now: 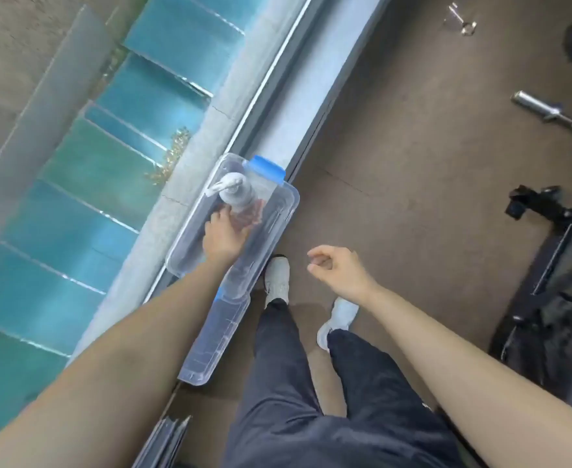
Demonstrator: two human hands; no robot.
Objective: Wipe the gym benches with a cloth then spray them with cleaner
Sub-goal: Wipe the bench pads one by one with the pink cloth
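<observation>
At frame centre, my left hand (222, 236) grips the spray bottle (237, 194) inside the clear bin (286, 201); my right hand (336, 268) hangs loosely curled, empty.

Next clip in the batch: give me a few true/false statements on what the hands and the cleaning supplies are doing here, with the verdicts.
1. The left hand is on the spray bottle inside the clear plastic bin. True.
2. The right hand holds a cloth. False: it is empty, fingers loosely curled, held in the air over the floor.
3. The bin sits by the window ledge, with a blue clip at its far end. True.
4. The spray bottle is being aimed at a bench. False: it is upright in the bin, and no bench pad is being sprayed.
5. The person wears white shoes. True.
</observation>
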